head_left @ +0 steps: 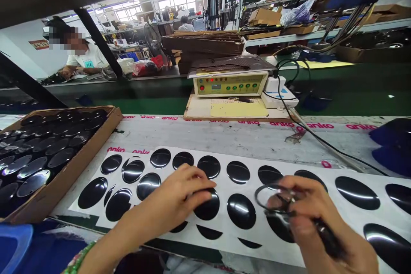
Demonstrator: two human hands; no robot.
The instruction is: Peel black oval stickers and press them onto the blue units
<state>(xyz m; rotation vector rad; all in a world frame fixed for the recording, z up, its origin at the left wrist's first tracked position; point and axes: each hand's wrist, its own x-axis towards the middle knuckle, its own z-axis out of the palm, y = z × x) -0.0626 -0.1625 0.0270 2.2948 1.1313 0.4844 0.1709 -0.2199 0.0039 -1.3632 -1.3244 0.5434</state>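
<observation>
My left hand (183, 195) reaches over a white backing sheet (227, 244) of glossy black oval stickers. Its thumb and forefinger are slightly apart at the edge of one black sticker (208, 209), and no lifted thing shows between them. My right hand (316, 214), blurred by motion, is closed around a thin black ring (257, 197) held above the sheet. A dark, handle-like tool (330, 239) lies across the same palm; its kind is unclear. Below the ring, one black sticker (278, 226) is partly covered by the hand.
At left stands a cardboard box (93, 150) of round black pieces. A control unit (231, 85) with buttons sits behind the sheet, and its black cable (334, 147) runs rightward. Blue bins (16, 244) border the left front. Across the bench sits another person (85, 58).
</observation>
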